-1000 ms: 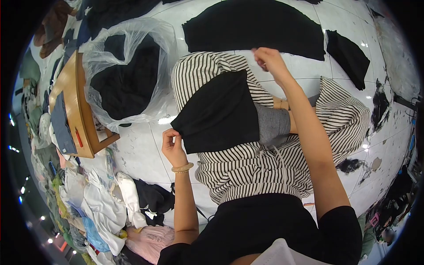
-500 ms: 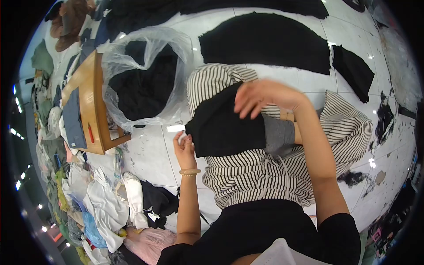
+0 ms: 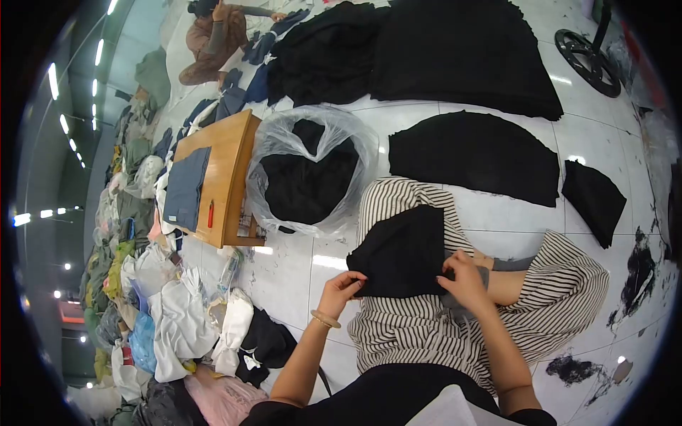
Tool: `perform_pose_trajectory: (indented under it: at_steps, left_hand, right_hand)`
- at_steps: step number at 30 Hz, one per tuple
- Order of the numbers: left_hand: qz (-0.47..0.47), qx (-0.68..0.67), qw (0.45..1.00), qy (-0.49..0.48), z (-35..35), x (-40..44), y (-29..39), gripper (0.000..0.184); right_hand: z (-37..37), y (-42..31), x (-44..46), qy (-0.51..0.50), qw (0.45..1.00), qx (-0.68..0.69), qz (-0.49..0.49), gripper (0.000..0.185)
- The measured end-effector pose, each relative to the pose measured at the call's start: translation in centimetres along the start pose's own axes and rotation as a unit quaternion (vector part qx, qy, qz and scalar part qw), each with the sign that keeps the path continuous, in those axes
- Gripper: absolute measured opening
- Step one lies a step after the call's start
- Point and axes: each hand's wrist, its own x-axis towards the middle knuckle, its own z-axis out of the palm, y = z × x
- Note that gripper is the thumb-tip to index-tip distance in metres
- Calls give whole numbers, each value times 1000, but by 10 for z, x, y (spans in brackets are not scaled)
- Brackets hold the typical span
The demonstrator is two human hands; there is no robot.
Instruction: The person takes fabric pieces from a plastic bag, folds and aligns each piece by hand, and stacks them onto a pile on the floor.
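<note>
A black cloth piece (image 3: 401,252) lies across my lap, over the striped trousers (image 3: 398,334). My left hand (image 3: 341,290) pinches its lower left corner between thumb and fingers, with a bracelet on the wrist. At the lower right corner, my right hand (image 3: 460,280) is closed on the cloth's edge. Beyond my knees, a larger curved black piece (image 3: 476,156) rests flat on the tiled floor, and a small black piece (image 3: 594,201) lies to its right.
A clear plastic bag (image 3: 364,163) holds black cloth beside a wooden stool (image 3: 231,170) bearing folded grey cloth and a red tool. Black fabric stacks (image 3: 455,57) lie ahead. Another person (image 3: 213,39) sits at the upper left. Garments and bags (image 3: 181,319) are heaped left.
My right hand has come down from above the cloth to its lower right corner and closed there. The view has tilted up, showing the other person and more of the stacks.
</note>
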Motion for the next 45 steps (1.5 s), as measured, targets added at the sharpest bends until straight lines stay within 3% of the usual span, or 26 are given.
perform_pose_trajectory:
  at_steps: [2,3,4,5,6,8,10,14,18,20,22,25,28,29,31,34,36,37,39,40,42,44,45]
  left_hand:
    - [28,34,999,-12,5,8,22,18]
    - [50,43,998,-6,10,11,38,18]
    - [71,54,996,-4,17,11,59,19]
    - [77,33,996,-2,27,9,82,19]
    - [79,14,997,-13,42,10,105,20]
    - [96,19,994,-45,77,23,134,21]
    - [92,43,987,-125,125,56,152,25]
    - [26,35,949,-312,257,153,162,32]
    - [112,58,926,-356,422,188,188,44]
    - [236,51,893,-379,482,202,193,49]
    - [263,21,896,-358,529,213,187,54]
    - [277,146,886,-343,562,235,157,58]
    - [215,364,845,-327,566,252,119,58]
    - [211,363,847,-327,565,255,109,58]
    - [332,457,777,-278,561,257,98,53]
    - [306,440,781,-320,559,257,102,49]
    - [321,410,796,-308,547,253,101,58]
    - [364,438,778,-264,534,237,109,65]
    - [376,396,803,-239,519,232,108,67]
    - [393,365,809,-240,500,223,111,62]
    - [481,325,791,-194,438,201,122,51]
    - [494,318,800,-121,353,179,145,40]
    - [568,297,768,-7,308,181,146,35]
  right_hand:
    - [11,2,-4,38,998,29,37,22]
    - [-2,-9,-1,-18,978,136,155,16]
    - [-8,-9,4,-6,978,137,159,16]
    - [-15,-4,4,55,936,321,134,14]
    - [-27,1,1,129,858,486,101,14]
    - [-89,-20,0,157,769,588,193,22]
    - [-135,14,3,206,807,534,145,39]
    - [-255,76,-3,273,859,406,150,61]
    - [-360,137,-24,412,848,308,126,47]
    - [-395,164,-40,416,835,349,92,43]
    - [-406,182,-52,434,823,354,93,41]
    - [-396,230,-66,451,809,345,154,42]
    - [-363,278,-77,432,796,284,315,49]
    - [-348,285,-77,434,794,264,336,50]
    - [-339,289,-82,432,792,242,357,51]
    - [-343,291,-89,461,821,139,308,50]
    - [-348,312,-92,385,865,59,315,56]
    - [-353,371,-105,315,909,-164,216,59]
    - [-363,384,-113,296,886,-253,253,61]
    - [-362,361,-109,331,835,-311,312,66]
    - [-365,350,-114,379,817,-347,259,65]
    - [-367,334,-116,403,815,-363,202,59]
    - [-365,321,-118,400,818,-363,198,59]
